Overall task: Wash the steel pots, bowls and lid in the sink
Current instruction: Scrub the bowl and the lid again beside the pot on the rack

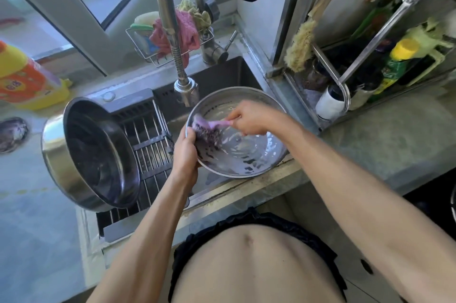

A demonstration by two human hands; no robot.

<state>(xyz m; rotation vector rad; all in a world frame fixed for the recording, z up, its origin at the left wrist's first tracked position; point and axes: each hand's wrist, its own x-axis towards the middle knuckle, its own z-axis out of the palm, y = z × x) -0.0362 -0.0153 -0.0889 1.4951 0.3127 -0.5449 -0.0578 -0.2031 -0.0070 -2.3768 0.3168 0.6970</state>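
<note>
Steel bowl [249,154] sits tilted over the sink [222,76], its near rim on the sink's front edge, soapy film across its inside, with the faucet head [186,90] just above its far rim at 11 o'clock. Left hand [185,152] grips the bowl's rim at 9 o'clock, while the right hand [249,117] holds the pink handle of a scrub brush [209,130] whose dark scouring head presses the bowl's inner wall beside the left thumb. At 9 o'clock from the bowl, a large steel pot [91,152] lies tipped on its side on the drain rack [148,152], and a detergent bottle [27,78] stands on the surface at 10 o'clock.
</note>
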